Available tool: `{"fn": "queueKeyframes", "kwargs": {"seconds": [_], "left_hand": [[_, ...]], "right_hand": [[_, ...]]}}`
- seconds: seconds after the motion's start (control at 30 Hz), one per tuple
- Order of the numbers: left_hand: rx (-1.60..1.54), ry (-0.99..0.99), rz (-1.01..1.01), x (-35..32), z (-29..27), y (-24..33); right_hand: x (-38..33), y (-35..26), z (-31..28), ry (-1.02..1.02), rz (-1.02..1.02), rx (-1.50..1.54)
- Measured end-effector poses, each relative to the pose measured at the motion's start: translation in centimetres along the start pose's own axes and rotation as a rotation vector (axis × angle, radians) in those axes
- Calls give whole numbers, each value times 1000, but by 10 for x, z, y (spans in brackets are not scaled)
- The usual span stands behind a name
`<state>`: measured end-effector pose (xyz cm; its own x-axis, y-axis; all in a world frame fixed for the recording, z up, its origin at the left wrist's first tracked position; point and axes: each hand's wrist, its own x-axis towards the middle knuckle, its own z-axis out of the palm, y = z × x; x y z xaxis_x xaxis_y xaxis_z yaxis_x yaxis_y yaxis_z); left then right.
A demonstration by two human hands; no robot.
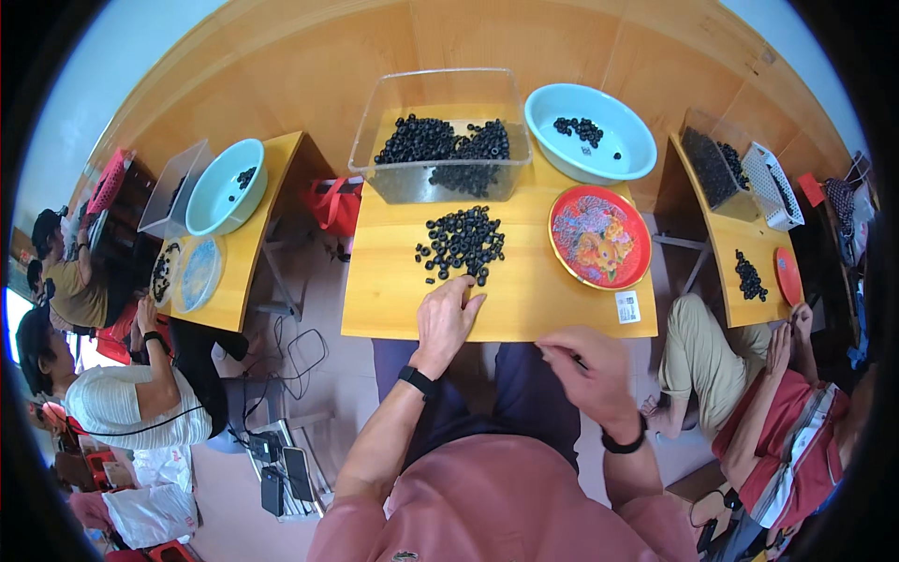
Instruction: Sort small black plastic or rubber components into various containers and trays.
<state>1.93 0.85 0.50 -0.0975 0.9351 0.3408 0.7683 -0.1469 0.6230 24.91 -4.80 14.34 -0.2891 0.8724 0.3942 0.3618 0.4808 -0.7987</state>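
Clock ref. = L grip. Touching near edge of black bead pile (464,242) w/ L grip (447,320): palm down, thumb and fingers apart. At approx. 4 o'clock, R grip (595,375), just off near edge of bench (403,304): blurred, fingers curled, small dark bit visible at fingers; cannot tell if clamped on it.

At 12, directly ahead: bead pile, loose on bench; just beyond, clear bin (398,190) w/ many more beads. At approx. 2: red tray (630,212), patterned inside. At 1, farther: blue basin (613,131) w/ small cluster of beads plus one apart. At 3, near bench edge: white label (627,307).

Farther out, at 10: side bench w/ second blue basin (213,201), few beads inside. Betw. 2 and 3: another bench w/ white basket (782,214) and bead cluster.
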Motion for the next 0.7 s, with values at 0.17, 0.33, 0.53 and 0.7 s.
{"fn": "queueKeyframes", "kwargs": {"seconds": [0.17,0.33,0.53,0.7], "left_hand": [[64,-37,51,9,7,2],[151,-42,76,16,9,-3],[209,-44,133,21,9,8],[204,-41,194,26,20,3]], "right_hand": [[-45,67,32,-157,131,-92],[-56,79,38,-225,199,-109],[-32,89,29,-129,222,-153],[-21,98,36,-110,247,-138]]}}
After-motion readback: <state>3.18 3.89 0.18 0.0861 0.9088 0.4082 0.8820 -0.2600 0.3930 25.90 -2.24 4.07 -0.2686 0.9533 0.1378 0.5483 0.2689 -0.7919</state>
